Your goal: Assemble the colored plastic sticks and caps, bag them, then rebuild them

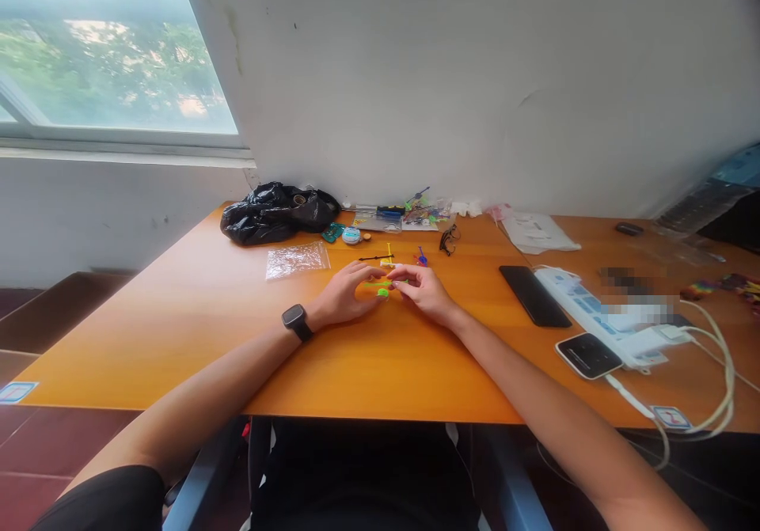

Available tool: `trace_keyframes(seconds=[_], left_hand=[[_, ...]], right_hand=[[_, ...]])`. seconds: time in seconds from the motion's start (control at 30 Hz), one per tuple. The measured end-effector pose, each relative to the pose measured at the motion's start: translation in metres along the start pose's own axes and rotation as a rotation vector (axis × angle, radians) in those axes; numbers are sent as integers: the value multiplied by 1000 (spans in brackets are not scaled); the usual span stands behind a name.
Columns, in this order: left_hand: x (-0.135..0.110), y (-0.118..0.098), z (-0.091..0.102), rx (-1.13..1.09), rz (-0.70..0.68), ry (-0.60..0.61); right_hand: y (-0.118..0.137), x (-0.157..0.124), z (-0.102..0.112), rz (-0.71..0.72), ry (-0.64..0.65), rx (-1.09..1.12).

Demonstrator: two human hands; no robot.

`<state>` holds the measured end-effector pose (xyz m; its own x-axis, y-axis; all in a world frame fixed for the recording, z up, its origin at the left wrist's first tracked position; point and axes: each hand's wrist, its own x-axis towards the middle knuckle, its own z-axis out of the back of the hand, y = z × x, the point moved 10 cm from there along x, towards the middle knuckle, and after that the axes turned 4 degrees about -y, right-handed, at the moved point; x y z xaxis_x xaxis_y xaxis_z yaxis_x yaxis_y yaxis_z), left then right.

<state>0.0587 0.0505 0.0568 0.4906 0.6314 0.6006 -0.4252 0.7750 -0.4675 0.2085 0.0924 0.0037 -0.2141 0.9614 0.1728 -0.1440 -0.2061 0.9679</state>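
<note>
A small bright green plastic piece [383, 293] with a thin bar and a round part is between my hands, just above or on the table; its exact shape is too small to tell. My right hand [428, 292] has its thumb and forefinger pinched at the right side of this piece. Curved around the left side, my left hand [344, 293] keeps thumb and fingers apart, the thumb tip close to the green round part. Just beyond the fingertips are a yellow plastic piece [389, 251], a black rod [375, 258] and a blue-and-red piece [422, 256].
Behind lie a black plastic bag [279, 213], a clear zip bag [297, 261], a round tin [351, 236], black glasses [450, 238] and a heap of coloured parts [424, 213]. On the right are a black phone [534, 295], a power strip [579, 303] with cables and a white-edged device [589, 355].
</note>
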Motion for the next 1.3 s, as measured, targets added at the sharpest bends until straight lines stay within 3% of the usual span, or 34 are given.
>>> trace_keyframes(seconds=[0.37,0.93,1.3], left_hand=[[-4,18,-18,-17,89,83],[-4,13,-24,68,9,148],[-1,10,-31,127,3,167]], right_hand=[[-12,0,-7,-26,51,-53],[8,-4,-15,176,94,-300],[3,-2,-15,195,90,-359]])
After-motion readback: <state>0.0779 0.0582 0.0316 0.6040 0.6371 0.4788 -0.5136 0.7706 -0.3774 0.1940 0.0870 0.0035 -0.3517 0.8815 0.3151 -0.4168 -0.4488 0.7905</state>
